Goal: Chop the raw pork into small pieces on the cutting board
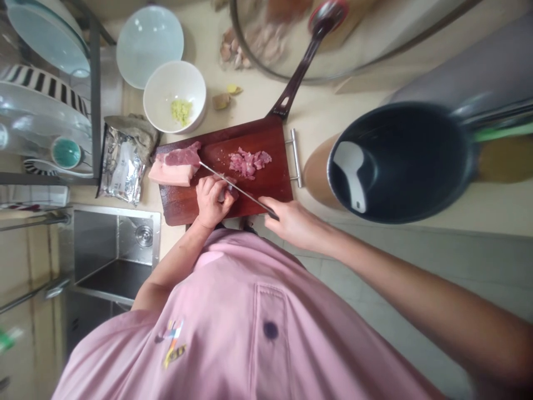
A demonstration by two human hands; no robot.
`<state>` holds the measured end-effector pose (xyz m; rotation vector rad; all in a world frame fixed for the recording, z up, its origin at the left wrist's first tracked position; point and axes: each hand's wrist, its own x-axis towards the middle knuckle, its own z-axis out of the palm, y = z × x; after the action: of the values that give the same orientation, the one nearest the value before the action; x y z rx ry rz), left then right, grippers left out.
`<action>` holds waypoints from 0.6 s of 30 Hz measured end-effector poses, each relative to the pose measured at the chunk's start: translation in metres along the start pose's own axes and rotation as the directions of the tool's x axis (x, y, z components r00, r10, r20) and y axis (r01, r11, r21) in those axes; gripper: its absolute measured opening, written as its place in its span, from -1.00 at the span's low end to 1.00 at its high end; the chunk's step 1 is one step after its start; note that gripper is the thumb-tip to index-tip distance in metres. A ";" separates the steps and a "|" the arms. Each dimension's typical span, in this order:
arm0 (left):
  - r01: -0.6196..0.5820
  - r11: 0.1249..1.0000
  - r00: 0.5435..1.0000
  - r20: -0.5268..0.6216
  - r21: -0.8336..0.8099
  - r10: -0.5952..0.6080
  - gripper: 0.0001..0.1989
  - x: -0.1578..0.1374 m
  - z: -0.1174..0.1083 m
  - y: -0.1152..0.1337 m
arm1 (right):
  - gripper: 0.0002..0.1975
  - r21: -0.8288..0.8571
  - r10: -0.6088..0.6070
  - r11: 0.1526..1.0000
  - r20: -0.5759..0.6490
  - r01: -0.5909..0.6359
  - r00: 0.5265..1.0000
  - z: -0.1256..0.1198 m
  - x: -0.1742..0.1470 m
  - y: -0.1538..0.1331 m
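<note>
View from the head camera, as I follow the work from afar. At the centre of the frame, a red-brown cutting board [177, 204] lies on the counter. I see the right hand [291, 221] closed around the handle of a knife [244, 192], whose blade slants up and left across the board. The left hand [211, 201] rests at the board's lower middle with its fingers curled; a small pale piece shows beside them, but I cannot tell whether they grip it. Chopped meat [249, 162] lies in a small pile right of centre on the board, while a larger block of meat [172, 173] sits at its left end, near the blade's tip. Above that block, I note a white bowl [155, 105] containing yellow-green bits [181, 112]. At right stands a dark pot [416, 161] with a white utensil [350, 169] inside; at lower left, a metal sink [156, 236].
</note>
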<state>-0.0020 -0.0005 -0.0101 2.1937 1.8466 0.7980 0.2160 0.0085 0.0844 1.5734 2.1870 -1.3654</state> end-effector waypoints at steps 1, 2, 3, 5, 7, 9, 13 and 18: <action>-0.004 1.000 1.000 0.006 -0.003 0.004 -0.84 0.000 0.000 0.000 | -0.58 0.003 -0.014 1.000 -0.009 0.014 1.000 0.001 0.003 -0.001; -0.004 1.000 1.000 0.014 -0.004 0.004 -0.84 0.000 -0.001 0.000 | -0.57 0.001 -0.022 1.000 -0.016 0.022 1.000 0.002 0.006 -0.001; -0.001 1.000 1.000 0.024 -0.001 0.001 -0.83 0.000 -0.001 -0.001 | -0.57 -0.004 -0.022 1.000 -0.017 0.022 1.000 0.002 0.007 0.000; 0.007 1.000 0.999 0.034 0.016 -0.007 -0.82 -0.001 0.000 -0.001 | -0.56 -0.015 -0.007 1.000 -0.008 0.007 1.000 0.003 0.006 0.003; 0.015 0.999 0.999 0.032 0.040 -0.016 -0.82 -0.001 0.001 -0.002 | -0.57 -0.028 0.000 1.000 -0.008 0.000 1.000 0.004 0.005 0.005; 0.015 0.999 0.999 0.035 0.050 -0.017 -0.83 -0.002 0.001 -0.002 | -0.56 -0.048 -0.007 0.999 -0.020 0.006 1.000 0.007 0.010 0.004; 0.013 0.999 0.999 0.049 0.043 -0.015 -0.83 -0.002 0.001 -0.003 | -0.54 -0.088 -0.024 0.996 -0.046 0.020 0.999 0.015 0.024 0.000; 0.016 0.999 1.000 0.020 0.048 -0.017 -0.83 -0.002 0.002 -0.003 | -0.50 -0.108 0.004 0.994 -0.043 -0.009 0.999 0.020 0.017 0.008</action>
<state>-0.0034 -0.0014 -0.0141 2.2039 1.8910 0.7325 0.2072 0.0061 0.0582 1.5836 2.2370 -1.2007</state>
